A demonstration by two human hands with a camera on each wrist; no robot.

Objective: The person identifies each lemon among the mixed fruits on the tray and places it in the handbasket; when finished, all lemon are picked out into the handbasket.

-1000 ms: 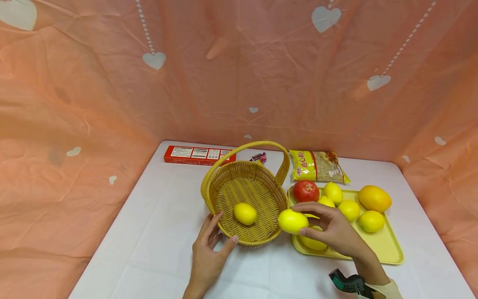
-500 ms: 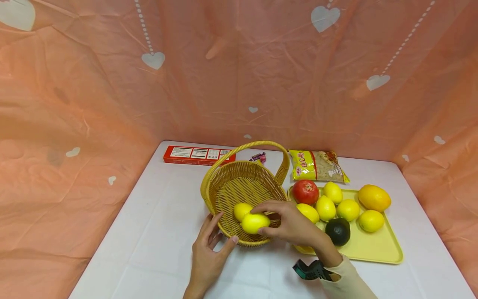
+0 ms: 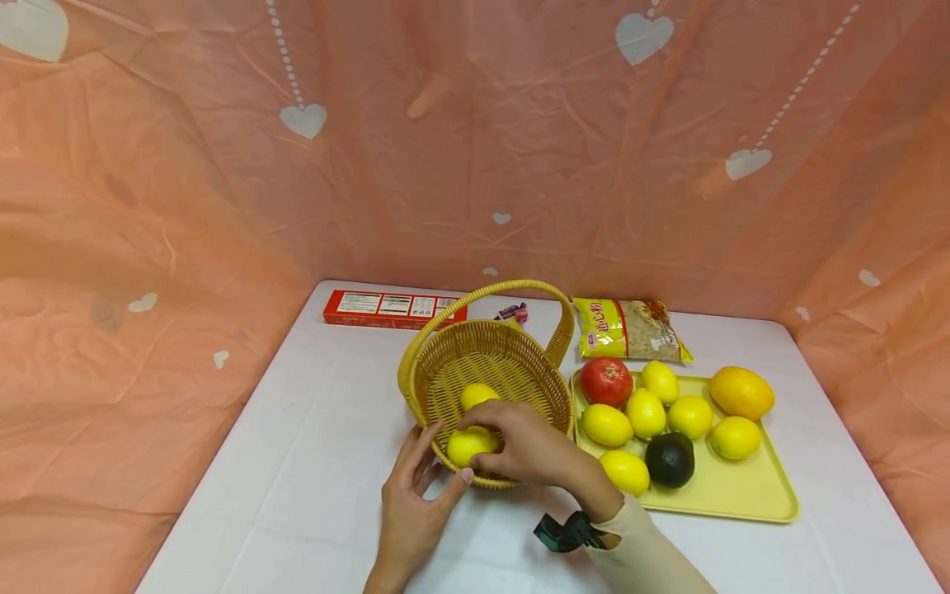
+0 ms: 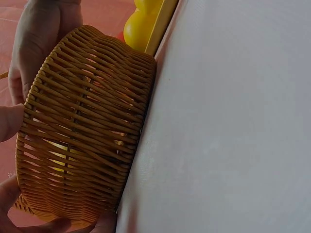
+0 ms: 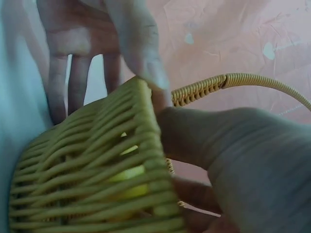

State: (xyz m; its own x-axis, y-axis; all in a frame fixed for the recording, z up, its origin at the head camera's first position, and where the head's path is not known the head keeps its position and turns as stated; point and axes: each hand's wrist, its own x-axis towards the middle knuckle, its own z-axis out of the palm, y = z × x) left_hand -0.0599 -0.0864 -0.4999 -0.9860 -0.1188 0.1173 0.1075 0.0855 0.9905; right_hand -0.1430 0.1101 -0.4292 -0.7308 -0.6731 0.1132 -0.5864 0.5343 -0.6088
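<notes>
On the white tabletop (image 3: 312,462) stands the wicker basket (image 3: 512,363) (another lemon lies further in). The left hand (image 3: 411,503) rests open-fingered against its near wall; the right hand (image 3: 523,441) grips a lemon (image 3: 467,445) inside it.

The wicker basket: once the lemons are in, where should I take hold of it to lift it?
Grip the wicker basket by the top of its arched handle, coming from above. The handle stands upright and free over the bowl, while the near rim is taken up by the left hand and right hand.
</notes>
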